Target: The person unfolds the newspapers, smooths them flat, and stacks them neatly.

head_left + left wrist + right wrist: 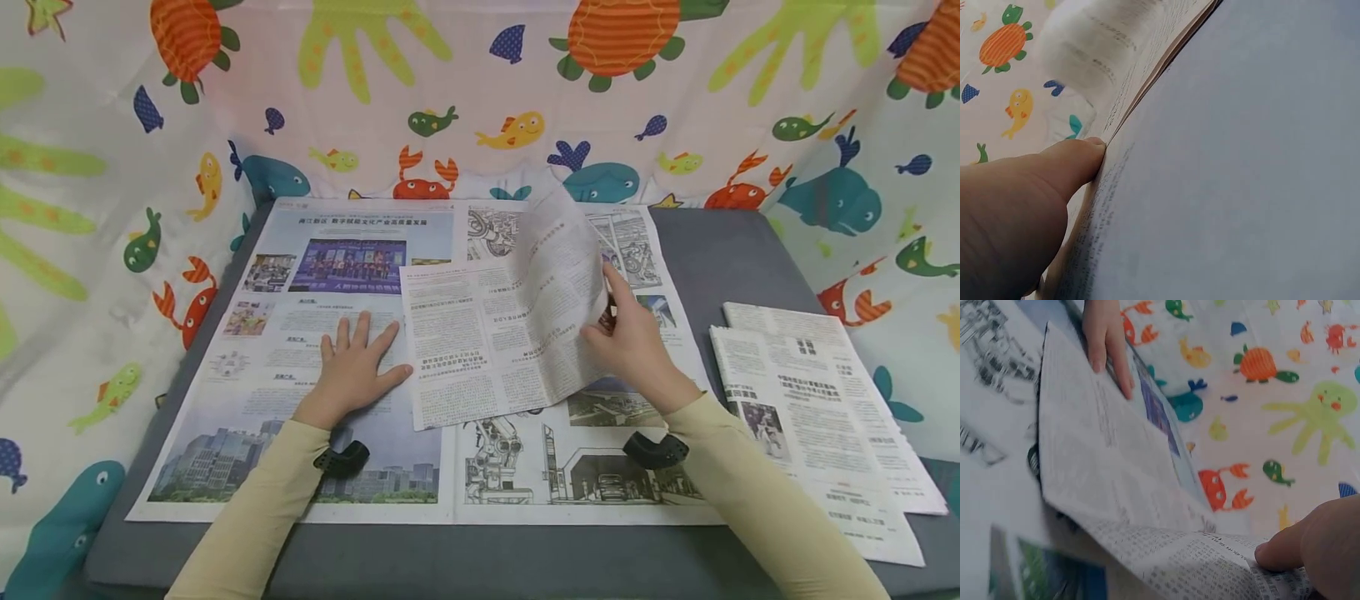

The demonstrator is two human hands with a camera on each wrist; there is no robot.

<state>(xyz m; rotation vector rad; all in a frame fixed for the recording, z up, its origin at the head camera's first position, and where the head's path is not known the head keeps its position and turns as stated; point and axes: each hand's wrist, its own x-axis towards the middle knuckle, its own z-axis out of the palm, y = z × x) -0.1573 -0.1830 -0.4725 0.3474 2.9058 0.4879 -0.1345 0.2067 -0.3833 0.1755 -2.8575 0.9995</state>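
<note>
We have the right hand [637,346] pinching the printed sheet [468,342] at its raised three o'clock side; left hand [351,371] flat, fingers spread, at nine, thumb touching its edge. Sheet's mid-spread over the open newspaper [300,333]. We'd call it sheet-turning; next calls for steady pinching. Folded newspapers [817,417] near four.

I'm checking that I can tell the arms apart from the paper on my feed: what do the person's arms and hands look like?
The left hand and right hand are bare, with no gloves or rings visible. The left sleeve and right sleeve are plain pale yellow, long and snug. A black, curved device sits at each wrist; no cables show.
</note>
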